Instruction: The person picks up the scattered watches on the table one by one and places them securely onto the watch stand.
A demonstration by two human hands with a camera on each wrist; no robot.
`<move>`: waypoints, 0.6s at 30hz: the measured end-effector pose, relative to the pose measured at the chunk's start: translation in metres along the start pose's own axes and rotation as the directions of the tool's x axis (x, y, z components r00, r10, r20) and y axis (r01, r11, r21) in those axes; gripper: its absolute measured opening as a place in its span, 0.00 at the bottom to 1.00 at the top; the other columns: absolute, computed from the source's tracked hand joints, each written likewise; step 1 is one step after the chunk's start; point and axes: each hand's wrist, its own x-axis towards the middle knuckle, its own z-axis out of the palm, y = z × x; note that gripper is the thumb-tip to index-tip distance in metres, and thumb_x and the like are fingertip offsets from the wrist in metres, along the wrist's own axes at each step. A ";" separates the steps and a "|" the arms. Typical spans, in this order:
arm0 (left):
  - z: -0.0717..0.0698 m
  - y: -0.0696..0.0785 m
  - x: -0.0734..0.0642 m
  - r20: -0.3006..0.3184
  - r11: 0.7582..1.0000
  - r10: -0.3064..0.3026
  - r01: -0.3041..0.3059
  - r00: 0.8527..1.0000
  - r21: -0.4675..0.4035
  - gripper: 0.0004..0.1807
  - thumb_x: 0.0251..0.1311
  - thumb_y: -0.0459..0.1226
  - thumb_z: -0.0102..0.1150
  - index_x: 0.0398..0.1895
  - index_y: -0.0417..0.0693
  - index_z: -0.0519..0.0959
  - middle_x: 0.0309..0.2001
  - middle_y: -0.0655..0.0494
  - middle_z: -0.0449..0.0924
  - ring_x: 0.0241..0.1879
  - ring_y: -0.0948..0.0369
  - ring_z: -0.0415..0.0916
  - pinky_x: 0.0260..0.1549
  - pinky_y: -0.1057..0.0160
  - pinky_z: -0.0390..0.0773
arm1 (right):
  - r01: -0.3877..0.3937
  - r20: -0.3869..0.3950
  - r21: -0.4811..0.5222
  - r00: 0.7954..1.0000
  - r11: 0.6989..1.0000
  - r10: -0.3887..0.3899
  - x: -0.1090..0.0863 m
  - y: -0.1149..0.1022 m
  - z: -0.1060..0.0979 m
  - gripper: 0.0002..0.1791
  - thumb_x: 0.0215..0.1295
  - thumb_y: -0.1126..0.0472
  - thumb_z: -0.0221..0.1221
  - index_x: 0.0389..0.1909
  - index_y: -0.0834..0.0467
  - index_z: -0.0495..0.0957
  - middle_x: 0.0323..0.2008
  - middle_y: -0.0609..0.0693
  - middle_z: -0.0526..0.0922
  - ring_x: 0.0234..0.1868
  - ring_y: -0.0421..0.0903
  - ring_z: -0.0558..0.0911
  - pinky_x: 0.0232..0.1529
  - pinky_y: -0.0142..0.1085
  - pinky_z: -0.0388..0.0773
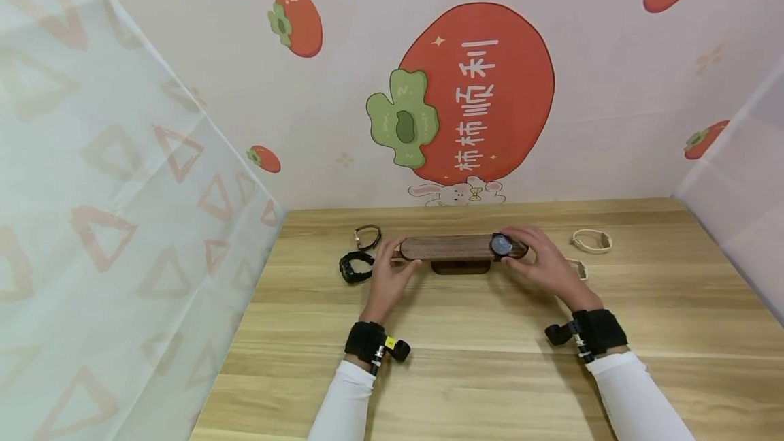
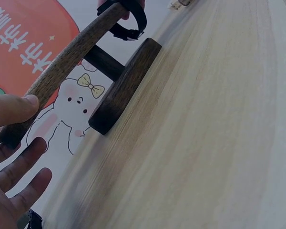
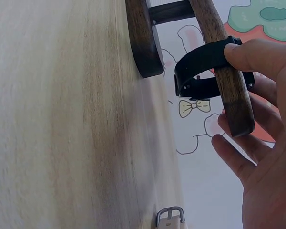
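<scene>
Desk (image 1: 465,386) of pale wood carries a dark wooden stand (image 1: 447,248), with a long bar on top and a short base below, set near the back wall (image 1: 343,121). To the stand's left lie a black watch (image 1: 349,271) and, a little farther back, a thin dark watch (image 1: 371,245); the left hand (image 1: 390,274) covers part of the black one's strap. To the stand's right is a cream watch (image 1: 605,241), and nearer to the stand another pale watch (image 1: 580,268), partly hidden behind the right hand (image 1: 548,264).

At the stand's left end, the left hand pinches the bar, thumb on the near side, the other fingers spread. At its right end, the right hand grips a dark round watch (image 1: 501,246) by thumb and fingers; its strap goes loosely around the bar, face uppermost. Marks on that face are too small to read.

Behind the stand, the wall shows a large red persimmon (image 1: 520,67) bearing white writing (image 1: 474,104), 柿柿顺利, in a column. A printed rabbit (image 1: 456,194) with a yellow bow sits just above the desk's back edge, behind the stand. In front of the stand, a yellow label (image 1: 390,342) shows on the left wrist strap (image 1: 363,339); its lettering is unclear.
</scene>
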 end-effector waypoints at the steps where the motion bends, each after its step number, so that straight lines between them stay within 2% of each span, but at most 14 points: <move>1: 0.000 0.000 0.000 -0.002 1.000 -0.001 0.001 1.000 0.003 0.34 0.68 0.37 0.73 0.75 0.51 0.73 0.70 0.46 0.71 0.59 0.49 0.77 0.59 0.48 0.85 | 0.003 -0.002 -0.004 1.000 1.000 -0.003 0.000 0.000 0.001 0.32 0.64 0.65 0.74 0.69 0.60 0.78 0.68 0.65 0.77 0.69 0.66 0.72 0.68 0.70 0.70; 18: 0.002 -0.002 0.000 -0.006 1.000 0.014 -0.014 1.000 -0.022 0.35 0.68 0.37 0.73 0.76 0.51 0.72 0.71 0.45 0.70 0.59 0.47 0.78 0.59 0.48 0.85 | 0.028 -0.016 -0.019 0.999 0.999 -0.029 0.004 -0.003 0.006 0.32 0.64 0.66 0.74 0.69 0.61 0.78 0.67 0.64 0.78 0.69 0.65 0.71 0.67 0.66 0.70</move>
